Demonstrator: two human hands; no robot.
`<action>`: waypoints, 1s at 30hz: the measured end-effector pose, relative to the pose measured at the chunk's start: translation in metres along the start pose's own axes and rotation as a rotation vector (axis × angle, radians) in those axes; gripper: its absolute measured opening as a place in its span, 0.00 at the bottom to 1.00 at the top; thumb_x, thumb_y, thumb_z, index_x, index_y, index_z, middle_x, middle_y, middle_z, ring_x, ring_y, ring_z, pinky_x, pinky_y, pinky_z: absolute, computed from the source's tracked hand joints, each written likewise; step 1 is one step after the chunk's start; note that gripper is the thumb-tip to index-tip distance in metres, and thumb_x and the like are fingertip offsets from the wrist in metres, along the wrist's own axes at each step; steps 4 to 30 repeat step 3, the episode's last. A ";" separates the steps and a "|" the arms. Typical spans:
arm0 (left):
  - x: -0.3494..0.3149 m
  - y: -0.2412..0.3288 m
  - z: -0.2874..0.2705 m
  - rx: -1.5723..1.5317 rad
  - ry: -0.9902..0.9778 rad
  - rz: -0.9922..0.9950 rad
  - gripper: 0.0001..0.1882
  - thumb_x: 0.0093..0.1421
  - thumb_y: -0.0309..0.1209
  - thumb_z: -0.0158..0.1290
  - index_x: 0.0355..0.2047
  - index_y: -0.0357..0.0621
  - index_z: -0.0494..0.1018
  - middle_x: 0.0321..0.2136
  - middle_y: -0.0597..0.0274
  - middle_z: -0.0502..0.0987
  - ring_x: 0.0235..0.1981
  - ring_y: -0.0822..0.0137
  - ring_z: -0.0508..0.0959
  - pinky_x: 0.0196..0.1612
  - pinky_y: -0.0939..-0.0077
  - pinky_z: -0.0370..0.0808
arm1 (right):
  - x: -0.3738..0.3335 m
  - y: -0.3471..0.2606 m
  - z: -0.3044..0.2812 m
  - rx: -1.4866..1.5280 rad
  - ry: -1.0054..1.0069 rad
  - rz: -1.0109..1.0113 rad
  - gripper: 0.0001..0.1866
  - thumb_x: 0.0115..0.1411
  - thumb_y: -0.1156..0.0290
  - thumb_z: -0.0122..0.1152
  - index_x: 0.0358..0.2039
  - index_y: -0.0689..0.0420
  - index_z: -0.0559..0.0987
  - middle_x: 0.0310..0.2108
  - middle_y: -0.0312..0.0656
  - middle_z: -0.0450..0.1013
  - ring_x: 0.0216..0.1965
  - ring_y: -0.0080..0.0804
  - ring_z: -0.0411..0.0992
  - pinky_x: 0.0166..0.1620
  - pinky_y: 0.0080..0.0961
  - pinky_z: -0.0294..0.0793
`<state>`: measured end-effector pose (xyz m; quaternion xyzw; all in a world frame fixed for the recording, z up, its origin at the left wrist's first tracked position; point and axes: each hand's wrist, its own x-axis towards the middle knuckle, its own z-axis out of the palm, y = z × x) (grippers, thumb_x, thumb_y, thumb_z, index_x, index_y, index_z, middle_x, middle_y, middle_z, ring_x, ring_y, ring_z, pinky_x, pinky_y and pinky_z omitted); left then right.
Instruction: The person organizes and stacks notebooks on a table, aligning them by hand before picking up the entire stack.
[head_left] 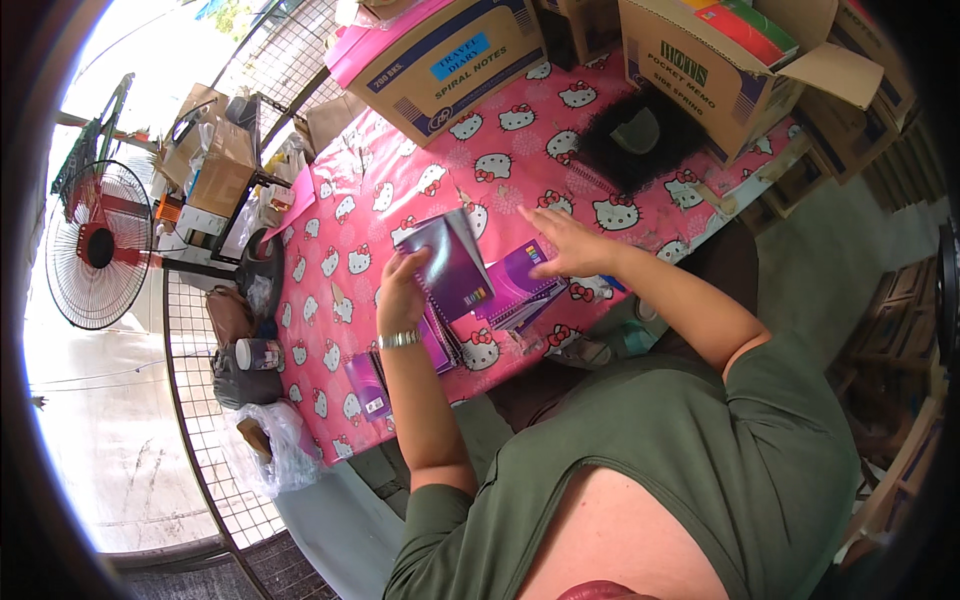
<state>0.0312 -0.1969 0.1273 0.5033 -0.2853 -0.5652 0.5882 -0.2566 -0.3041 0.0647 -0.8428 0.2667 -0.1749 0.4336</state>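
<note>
My left hand (402, 288) is closed on the spiral edge of a purple spiral notebook (452, 270), held tilted above the table. A metal-banded watch (400, 340) circles that wrist. My right hand (568, 243) has its fingers stretched out and apart, with the thumb beside a stack of purple spiral notebooks (522, 278); whether it touches the top one I cannot tell. More purple notebooks (436, 342) lie partly hidden below the held one. Farther left, another purple notebook (368, 386) lies near the table's front edge.
A pink patterned cloth covers the table (380, 200). Cardboard boxes stand at the back middle (455, 70) and back right (700, 80). In front of the right box lies a black fuzzy item (635, 140). A fan (98, 245) and plastic bag (275, 450) are at the left.
</note>
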 end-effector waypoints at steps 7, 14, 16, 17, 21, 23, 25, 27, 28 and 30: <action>-0.022 -0.002 -0.003 -0.185 0.156 0.028 0.20 0.63 0.27 0.56 0.54 0.34 0.71 0.47 0.51 0.80 0.48 0.61 0.81 0.51 0.68 0.80 | -0.006 -0.037 0.009 0.807 -0.049 0.235 0.64 0.53 0.38 0.69 0.74 0.56 0.39 0.68 0.57 0.57 0.69 0.56 0.55 0.69 0.44 0.54; -0.022 -0.002 -0.003 -0.185 0.156 0.028 0.20 0.63 0.27 0.56 0.54 0.34 0.71 0.47 0.51 0.80 0.48 0.61 0.81 0.51 0.68 0.80 | -0.006 -0.037 0.009 0.807 -0.049 0.235 0.64 0.53 0.38 0.69 0.74 0.56 0.39 0.68 0.57 0.57 0.69 0.56 0.55 0.69 0.44 0.54; -0.022 -0.002 -0.003 -0.185 0.156 0.028 0.20 0.63 0.27 0.56 0.54 0.34 0.71 0.47 0.51 0.80 0.48 0.61 0.81 0.51 0.68 0.80 | -0.006 -0.037 0.009 0.807 -0.049 0.235 0.64 0.53 0.38 0.69 0.74 0.56 0.39 0.68 0.57 0.57 0.69 0.56 0.55 0.69 0.44 0.54; -0.022 -0.002 -0.003 -0.185 0.156 0.028 0.20 0.63 0.27 0.56 0.54 0.34 0.71 0.47 0.51 0.80 0.48 0.61 0.81 0.51 0.68 0.80 | -0.006 -0.037 0.009 0.807 -0.049 0.235 0.64 0.53 0.38 0.69 0.74 0.56 0.39 0.68 0.57 0.57 0.69 0.56 0.55 0.69 0.44 0.54; -0.022 -0.002 -0.003 -0.185 0.156 0.028 0.20 0.63 0.27 0.56 0.54 0.34 0.71 0.47 0.51 0.80 0.48 0.61 0.81 0.51 0.68 0.80 | -0.006 -0.037 0.009 0.807 -0.049 0.235 0.64 0.53 0.38 0.69 0.74 0.56 0.39 0.68 0.57 0.57 0.69 0.56 0.55 0.69 0.44 0.54; -0.022 -0.002 -0.003 -0.185 0.156 0.028 0.20 0.63 0.27 0.56 0.54 0.34 0.71 0.47 0.51 0.80 0.48 0.61 0.81 0.51 0.68 0.80 | -0.006 -0.037 0.009 0.807 -0.049 0.235 0.64 0.53 0.38 0.69 0.74 0.56 0.39 0.68 0.57 0.57 0.69 0.56 0.55 0.69 0.44 0.54; -0.022 -0.002 -0.003 -0.185 0.156 0.028 0.20 0.63 0.27 0.56 0.54 0.34 0.71 0.47 0.51 0.80 0.48 0.61 0.81 0.51 0.68 0.80 | -0.006 -0.037 0.009 0.807 -0.049 0.235 0.64 0.53 0.38 0.69 0.74 0.56 0.39 0.68 0.57 0.57 0.69 0.56 0.55 0.69 0.44 0.54; -0.022 -0.002 -0.003 -0.185 0.156 0.028 0.20 0.63 0.27 0.56 0.54 0.34 0.71 0.47 0.51 0.80 0.48 0.61 0.81 0.51 0.68 0.80 | -0.006 -0.037 0.009 0.807 -0.049 0.235 0.64 0.53 0.38 0.69 0.74 0.56 0.39 0.68 0.57 0.57 0.69 0.56 0.55 0.69 0.44 0.54; -0.022 -0.002 -0.003 -0.185 0.156 0.028 0.20 0.63 0.27 0.56 0.54 0.34 0.71 0.47 0.51 0.80 0.48 0.61 0.81 0.51 0.68 0.80 | -0.006 -0.037 0.009 0.807 -0.049 0.235 0.64 0.53 0.38 0.69 0.74 0.56 0.39 0.68 0.57 0.57 0.69 0.56 0.55 0.69 0.44 0.54; -0.022 -0.002 -0.003 -0.185 0.156 0.028 0.20 0.63 0.27 0.56 0.54 0.34 0.71 0.47 0.51 0.80 0.48 0.61 0.81 0.51 0.68 0.80 | -0.006 -0.037 0.009 0.807 -0.049 0.235 0.64 0.53 0.38 0.69 0.74 0.56 0.39 0.68 0.57 0.57 0.69 0.56 0.55 0.69 0.44 0.54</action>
